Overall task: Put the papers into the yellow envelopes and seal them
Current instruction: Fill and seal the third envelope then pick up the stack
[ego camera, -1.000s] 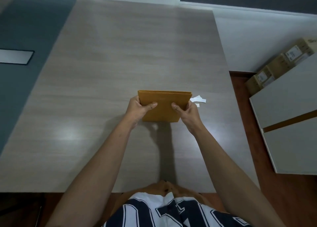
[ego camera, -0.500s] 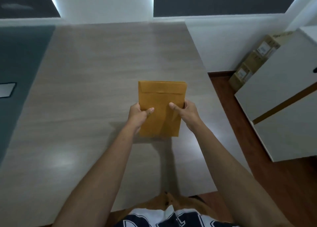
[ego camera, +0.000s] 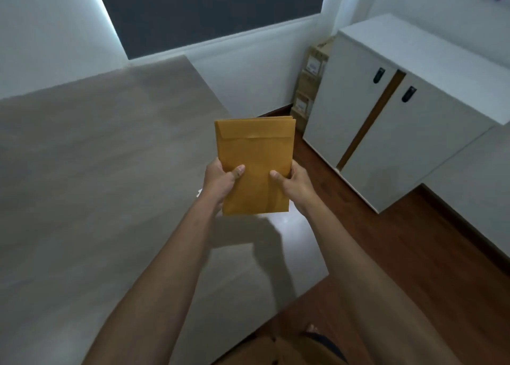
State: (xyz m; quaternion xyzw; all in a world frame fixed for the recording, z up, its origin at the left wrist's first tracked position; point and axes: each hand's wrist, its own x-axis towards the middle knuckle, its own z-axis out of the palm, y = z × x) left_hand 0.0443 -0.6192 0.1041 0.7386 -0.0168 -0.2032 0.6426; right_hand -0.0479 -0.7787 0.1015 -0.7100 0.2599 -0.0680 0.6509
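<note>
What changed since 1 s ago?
The stack of envelopes tipped up from nearly flat to upright, flap side toward the camera, and shifted toward the right edge of the table. Unchanged: left hand and right hand keep their grip on its sides, thumbs in front.

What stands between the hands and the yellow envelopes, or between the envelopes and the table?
Nothing visible. The left hand and right hand grip the yellow envelopes directly, held above the table.

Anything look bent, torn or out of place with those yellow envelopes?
Nothing stands out. The yellow envelopes sit as a neat stack, gripped low by the left hand and right hand, top flap folded flat, no visible tears or creases. Only a white scrap peeks out beside the left wrist.
</note>
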